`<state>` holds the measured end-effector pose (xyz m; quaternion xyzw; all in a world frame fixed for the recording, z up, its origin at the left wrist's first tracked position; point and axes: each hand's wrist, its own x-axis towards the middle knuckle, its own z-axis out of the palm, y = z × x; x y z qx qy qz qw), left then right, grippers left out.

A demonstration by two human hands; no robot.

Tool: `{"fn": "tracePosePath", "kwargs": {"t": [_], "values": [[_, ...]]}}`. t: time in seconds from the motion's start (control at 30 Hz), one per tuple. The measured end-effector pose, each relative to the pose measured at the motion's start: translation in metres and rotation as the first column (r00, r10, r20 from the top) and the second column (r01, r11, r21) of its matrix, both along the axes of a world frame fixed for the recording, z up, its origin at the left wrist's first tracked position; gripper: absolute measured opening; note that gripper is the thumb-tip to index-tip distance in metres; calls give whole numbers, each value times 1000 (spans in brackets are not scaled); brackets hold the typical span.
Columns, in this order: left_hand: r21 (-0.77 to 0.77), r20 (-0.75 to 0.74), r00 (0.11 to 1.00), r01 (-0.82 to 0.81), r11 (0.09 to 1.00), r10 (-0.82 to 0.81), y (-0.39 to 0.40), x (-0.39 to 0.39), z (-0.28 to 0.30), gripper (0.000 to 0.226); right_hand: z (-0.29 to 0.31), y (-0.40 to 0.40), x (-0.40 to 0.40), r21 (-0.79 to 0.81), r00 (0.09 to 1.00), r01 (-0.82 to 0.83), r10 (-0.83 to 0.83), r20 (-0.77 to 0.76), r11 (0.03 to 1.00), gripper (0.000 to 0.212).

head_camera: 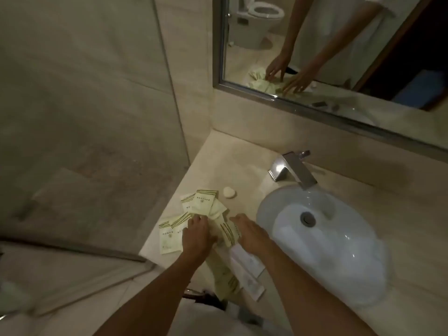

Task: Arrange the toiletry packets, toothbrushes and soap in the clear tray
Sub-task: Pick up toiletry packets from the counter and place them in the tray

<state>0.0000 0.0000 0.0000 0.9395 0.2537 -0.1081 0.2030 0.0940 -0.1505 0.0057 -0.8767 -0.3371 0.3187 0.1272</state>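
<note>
Both hands lay on a loose pile of packets (202,204) on the counter (218,161), left of the sink (322,241). The left hand (197,235) was palm down with its fingers bent over the packets, pressing on them; whether it gripped one, I cannot tell. The right hand (249,235) was also palm down, fingers stretched forward and close together, touching the packets between the two hands. More packets lay just left of the left hand and beyond its fingertips. Long wrapped items (244,270), maybe toothbrushes, lay under the wrists and reached toward the person. The soap (229,192), small and round, sat on the counter beyond both hands, just past the far packets and apart from them. The tray could not be made out. The mirror (339,57) showed both hands on the pile.
</note>
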Motion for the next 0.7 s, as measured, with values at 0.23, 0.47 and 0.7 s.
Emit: {"fn": "tracePosePath", "kwargs": {"t": [0.23, 0.47, 0.7], "values": [[-52, 38, 998, -38, 998, 40, -2, -5, 0, 62, 2, 0, -1, 11, 996, 57, -58, 72, 998, 50], [-178, 56, 998, -19, 984, 30, 4, -1, 5, 40, 10, -13, 9, -31, 988, 141, -138, 68, 990, 23], [-317, 110, 991, -33, 948, 71, 8, 11, 13, 13, 31, -48, 21, -37, 954, 300, -301, 0, 953, 12]]}}
